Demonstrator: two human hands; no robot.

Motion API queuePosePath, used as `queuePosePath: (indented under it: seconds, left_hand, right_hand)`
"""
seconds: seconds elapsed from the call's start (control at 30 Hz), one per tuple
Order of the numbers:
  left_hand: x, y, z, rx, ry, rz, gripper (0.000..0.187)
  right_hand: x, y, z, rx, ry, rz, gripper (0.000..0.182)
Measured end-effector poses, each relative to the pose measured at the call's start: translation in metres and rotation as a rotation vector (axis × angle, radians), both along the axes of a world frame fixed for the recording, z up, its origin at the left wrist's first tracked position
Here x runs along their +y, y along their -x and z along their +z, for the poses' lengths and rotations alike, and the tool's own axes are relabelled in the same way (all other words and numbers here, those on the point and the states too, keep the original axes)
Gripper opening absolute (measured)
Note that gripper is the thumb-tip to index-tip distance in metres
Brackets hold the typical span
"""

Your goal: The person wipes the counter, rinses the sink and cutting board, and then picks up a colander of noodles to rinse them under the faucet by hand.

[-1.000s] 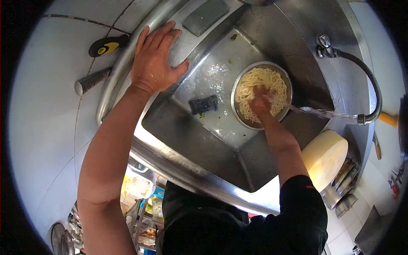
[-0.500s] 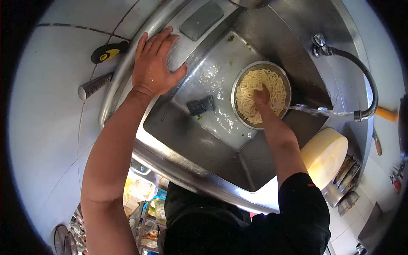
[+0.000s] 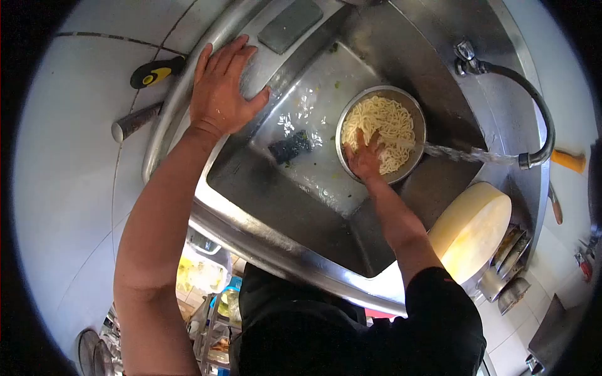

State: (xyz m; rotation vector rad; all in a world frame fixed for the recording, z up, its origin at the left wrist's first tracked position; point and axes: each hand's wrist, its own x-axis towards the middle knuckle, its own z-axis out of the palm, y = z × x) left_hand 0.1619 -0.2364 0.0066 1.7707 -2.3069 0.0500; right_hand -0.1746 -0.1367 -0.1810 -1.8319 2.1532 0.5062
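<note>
Flat on the left ledge of the steel sink (image 3: 288, 197) rests my left hand (image 3: 219, 88), fingers spread, holding nothing. My right hand (image 3: 365, 158) is in the round metal bowl (image 3: 421, 135), its fingers apart against the near left side of the pale noodles (image 3: 392, 122). Water (image 3: 464, 153) streams from the curved faucet (image 3: 540, 113) into the bowl's right side. The bowl stands inside the sink. A dark scrubbing pad (image 3: 290, 146) lies left of it in shallow water.
A grey rectangular block (image 3: 290, 25) lies on the sink ledge beyond my left hand. A thick round pale board (image 3: 473, 229) leans at the sink's right. Metal pans (image 3: 513, 250) stand beside it. A black and yellow handle (image 3: 153, 74) is at the left.
My right hand has moved from the middle of the noodles to the bowl's near left side, and its fingers now show spread. The noodles have shifted toward the far side.
</note>
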Motion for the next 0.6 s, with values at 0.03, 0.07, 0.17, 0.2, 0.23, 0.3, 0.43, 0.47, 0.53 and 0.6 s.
queuePosePath:
  seconds: [0.03, 0.07, 0.17, 0.2, 0.23, 0.3, 0.43, 0.47, 0.53, 0.6]
  left_hand:
    - [0.002, 0.001, -0.001, -0.004, -0.010, -0.002, 0.066]
    - [0.001, 0.002, -0.001, 0.004, -0.003, -0.003, 0.066]
    - [-0.001, 0.001, 0.000, 0.011, 0.008, -0.010, 0.066]
    - [0.000, 0.000, -0.001, 0.021, 0.006, -0.013, 0.066]
    - [0.001, 0.000, -0.001, 0.023, 0.004, -0.006, 0.066]
    - [0.001, -0.001, -0.001, 0.049, 0.020, -0.015, 0.064]
    - [0.000, -0.003, 0.000, 0.093, 0.010, -0.003, 0.062]
    - [0.000, -0.003, -0.001, 0.106, 0.015, -0.008, 0.062]
    - [0.001, -0.004, -0.001, 0.118, 0.017, -0.005, 0.061]
    - [0.002, -0.003, 0.000, 0.105, 0.020, -0.008, 0.061]
  right_hand:
    - [0.001, -0.001, -0.002, -0.026, -0.088, -0.042, 0.075]
    - [-0.010, 0.009, -0.016, -0.109, -0.193, -0.123, 0.070]
    - [-0.024, 0.042, -0.072, -0.203, -0.214, -0.122, 0.064]
    - [-0.029, 0.052, -0.091, -0.047, -0.235, -0.031, 0.064]
    - [-0.032, 0.060, -0.094, 0.035, -0.246, 0.020, 0.063]
    - [-0.041, 0.074, -0.085, -0.050, -0.211, -0.205, 0.061]
    - [-0.077, 0.095, -0.041, -0.750, 0.021, -1.284, 0.051]
    - [-0.075, 0.118, -0.053, -0.748, 0.021, -1.273, 0.051]
    - [-0.049, 0.178, -0.103, -1.732, 0.134, -1.161, 0.047]
    - [-0.037, 0.166, -0.049, -1.884, 0.148, -1.177, 0.050]
